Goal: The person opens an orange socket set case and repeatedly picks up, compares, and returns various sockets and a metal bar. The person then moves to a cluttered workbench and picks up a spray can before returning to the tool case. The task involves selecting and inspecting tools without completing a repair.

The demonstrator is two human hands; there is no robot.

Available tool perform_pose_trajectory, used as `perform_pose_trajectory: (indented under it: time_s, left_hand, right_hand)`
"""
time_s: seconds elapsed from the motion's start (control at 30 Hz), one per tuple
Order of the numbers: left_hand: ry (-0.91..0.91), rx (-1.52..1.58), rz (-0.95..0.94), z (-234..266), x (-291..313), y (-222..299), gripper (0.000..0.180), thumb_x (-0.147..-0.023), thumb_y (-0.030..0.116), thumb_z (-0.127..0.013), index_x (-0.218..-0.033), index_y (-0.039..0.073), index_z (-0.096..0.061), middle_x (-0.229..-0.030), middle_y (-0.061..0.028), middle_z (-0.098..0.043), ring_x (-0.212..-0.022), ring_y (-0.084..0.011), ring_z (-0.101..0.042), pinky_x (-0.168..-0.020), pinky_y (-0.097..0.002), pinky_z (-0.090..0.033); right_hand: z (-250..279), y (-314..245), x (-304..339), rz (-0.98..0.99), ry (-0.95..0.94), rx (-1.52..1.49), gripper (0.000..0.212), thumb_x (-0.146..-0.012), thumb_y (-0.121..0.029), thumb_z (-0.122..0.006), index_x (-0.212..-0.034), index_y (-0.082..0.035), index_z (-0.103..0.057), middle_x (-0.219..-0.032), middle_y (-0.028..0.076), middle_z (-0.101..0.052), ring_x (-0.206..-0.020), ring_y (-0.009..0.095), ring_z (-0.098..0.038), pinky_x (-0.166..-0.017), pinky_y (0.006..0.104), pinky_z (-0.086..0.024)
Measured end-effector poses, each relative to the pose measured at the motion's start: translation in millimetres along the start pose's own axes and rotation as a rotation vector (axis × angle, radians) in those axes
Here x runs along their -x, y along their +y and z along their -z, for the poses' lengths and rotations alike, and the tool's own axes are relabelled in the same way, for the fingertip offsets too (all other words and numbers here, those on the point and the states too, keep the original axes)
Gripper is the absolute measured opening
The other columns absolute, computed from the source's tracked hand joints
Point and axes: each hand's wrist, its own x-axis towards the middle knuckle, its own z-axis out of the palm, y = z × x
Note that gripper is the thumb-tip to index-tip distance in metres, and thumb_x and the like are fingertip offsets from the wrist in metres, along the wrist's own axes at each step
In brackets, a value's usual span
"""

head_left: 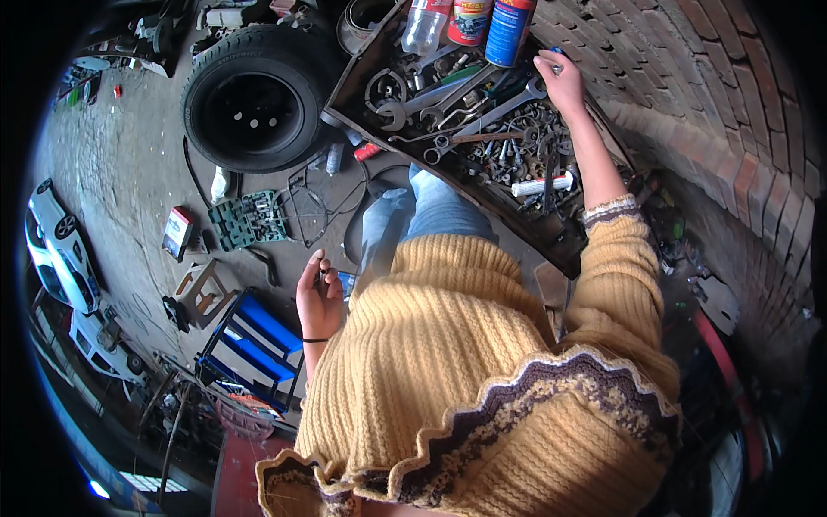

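My right hand (564, 84) reaches over the far right edge of a metal tray (517, 226). Its fingers are drawn together beside a small blue piece, too little to name. Wrenches lie crosswise in the tray, among them a long combination wrench (495, 118) and an adjustable wrench (396, 112). Loose bolts and sockets (508, 159) are heaped next to a white tube (543, 184). Low at my left side, my left hand (320, 300) has its fingers curled around something small and dark that I cannot make out.
A blue can (508, 33), a red-and-yellow can (469, 21) and a plastic bottle (425, 33) stand at the tray's far end. Left of it lie a tyre (207, 116) and a green socket set (233, 226). A brick wall (724, 112) rises close on the right.
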Motion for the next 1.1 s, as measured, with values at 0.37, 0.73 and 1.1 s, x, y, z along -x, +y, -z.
perform_pose_trajectory:
  time_s: [0.37,0.73,1.1]
  left_hand:
    - [-0.027,-0.11,0.049,-23.7,-13.3,4.8,0.014,-0.093,0.014,-0.053,-0.103,0.004,-0.056,-0.078,0.0011,-0.054,-0.06,-0.007,-0.047,-0.044,-0.0178,-0.032]
    - [-0.022,-0.142,0.082,-28.7,-9.1,5.3,0.014,-0.093,0.015,-0.052,-0.102,0.005,-0.057,-0.078,0.0007,-0.055,-0.06,-0.0071,-0.047,-0.044,-0.0179,-0.032]
    - [-0.03,0.021,-0.036,57.8,18.8,2.0,0.012,-0.093,0.014,-0.053,-0.099,0.005,-0.057,-0.075,0.0005,-0.055,-0.054,-0.0063,-0.044,-0.043,-0.0185,-0.031]
  right_hand:
    - [97.1,25.5,150.7,-0.367,-0.097,-0.05,0.015,-0.088,-0.017,-0.062,-0.096,-0.005,-0.066,-0.065,0.002,-0.065,-0.062,0.009,-0.06,-0.062,0.0244,-0.046]
    - [116.0,20.6,178.5,-0.523,-0.039,0.107,0.019,-0.087,-0.02,-0.064,-0.092,-0.001,-0.065,-0.062,0.001,-0.06,-0.055,0.007,-0.055,-0.054,0.0233,-0.042]
    - [72.9,-24.5,173.6,-0.477,0.056,-0.012,0.018,-0.088,-0.02,-0.064,-0.089,-0.001,-0.065,-0.061,-0.003,-0.053,-0.054,0.004,-0.046,-0.051,0.0214,-0.035]
